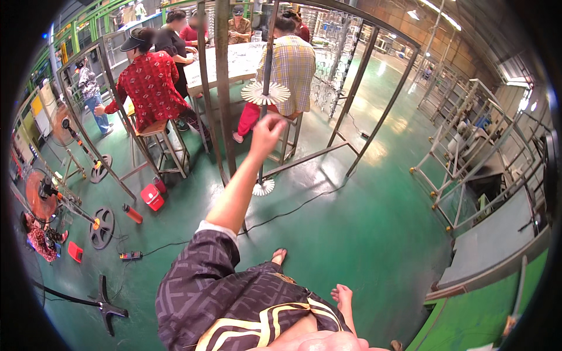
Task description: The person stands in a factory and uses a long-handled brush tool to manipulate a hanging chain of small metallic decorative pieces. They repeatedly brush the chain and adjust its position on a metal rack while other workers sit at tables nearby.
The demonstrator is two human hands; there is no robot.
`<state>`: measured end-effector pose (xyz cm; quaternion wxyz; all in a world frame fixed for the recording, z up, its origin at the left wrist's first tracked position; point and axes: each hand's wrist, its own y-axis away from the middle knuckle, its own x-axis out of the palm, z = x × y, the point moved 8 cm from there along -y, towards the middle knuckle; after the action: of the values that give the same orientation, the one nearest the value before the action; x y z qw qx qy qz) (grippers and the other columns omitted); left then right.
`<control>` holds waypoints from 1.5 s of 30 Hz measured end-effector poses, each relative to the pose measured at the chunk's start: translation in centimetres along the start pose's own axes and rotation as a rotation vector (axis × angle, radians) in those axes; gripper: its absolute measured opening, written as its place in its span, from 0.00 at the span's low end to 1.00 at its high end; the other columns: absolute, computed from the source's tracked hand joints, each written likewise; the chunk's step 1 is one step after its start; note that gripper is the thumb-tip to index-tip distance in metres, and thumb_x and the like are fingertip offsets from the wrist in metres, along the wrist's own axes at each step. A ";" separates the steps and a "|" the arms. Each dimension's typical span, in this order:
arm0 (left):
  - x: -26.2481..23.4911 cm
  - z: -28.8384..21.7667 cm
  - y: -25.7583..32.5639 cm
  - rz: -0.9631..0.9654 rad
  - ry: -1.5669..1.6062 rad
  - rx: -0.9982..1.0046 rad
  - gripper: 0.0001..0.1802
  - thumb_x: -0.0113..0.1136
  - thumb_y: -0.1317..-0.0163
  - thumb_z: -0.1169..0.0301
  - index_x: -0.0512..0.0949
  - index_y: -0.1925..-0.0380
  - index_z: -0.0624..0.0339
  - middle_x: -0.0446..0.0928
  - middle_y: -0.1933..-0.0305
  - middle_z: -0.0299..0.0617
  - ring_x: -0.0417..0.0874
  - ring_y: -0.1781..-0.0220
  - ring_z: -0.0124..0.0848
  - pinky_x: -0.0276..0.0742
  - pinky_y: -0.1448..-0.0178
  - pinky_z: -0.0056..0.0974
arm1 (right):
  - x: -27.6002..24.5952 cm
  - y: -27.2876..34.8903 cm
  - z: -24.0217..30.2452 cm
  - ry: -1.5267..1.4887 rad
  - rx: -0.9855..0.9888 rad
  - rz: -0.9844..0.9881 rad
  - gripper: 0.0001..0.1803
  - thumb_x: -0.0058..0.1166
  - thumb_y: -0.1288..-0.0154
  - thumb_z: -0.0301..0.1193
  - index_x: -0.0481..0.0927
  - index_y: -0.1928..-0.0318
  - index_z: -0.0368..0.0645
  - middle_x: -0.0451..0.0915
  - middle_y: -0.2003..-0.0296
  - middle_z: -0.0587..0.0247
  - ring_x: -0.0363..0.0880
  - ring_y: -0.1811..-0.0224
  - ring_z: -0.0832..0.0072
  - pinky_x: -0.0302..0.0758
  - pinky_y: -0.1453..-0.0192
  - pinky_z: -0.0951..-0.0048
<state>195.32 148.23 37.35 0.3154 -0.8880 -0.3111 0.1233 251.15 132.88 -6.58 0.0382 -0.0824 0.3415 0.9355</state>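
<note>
Counting two white slotted discs (257,93) on one upright rod (268,58), above and below left hand (270,127). Holding that hand in front of the rod, near the upper disc, with fingers curled toward thumb; cannot tell whether pinching or touching anything. Hanging right hand (343,293) low, well apart from both discs, with fingers loosely bent and slightly parted. Noting two fans (60,124) at far left, plus one orange-red bottle (132,213) on green floor (351,240).
</note>
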 end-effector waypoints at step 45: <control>1.6 15.5 -31.9 -0.503 -0.135 -0.267 0.20 0.66 0.45 0.58 0.67 0.82 0.57 0.65 0.87 0.31 0.64 0.90 0.21 0.59 0.87 0.30 | 5.1 -41.8 33.6 0.338 0.119 0.245 0.15 0.52 0.36 0.34 0.73 0.54 0.38 0.79 0.72 0.59 0.78 0.79 0.74 0.69 0.82 0.79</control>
<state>174.98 176.13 45.69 0.1949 -0.8066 -0.5551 0.0578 247.14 186.55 -8.64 -0.1289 -0.1934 0.4050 0.8843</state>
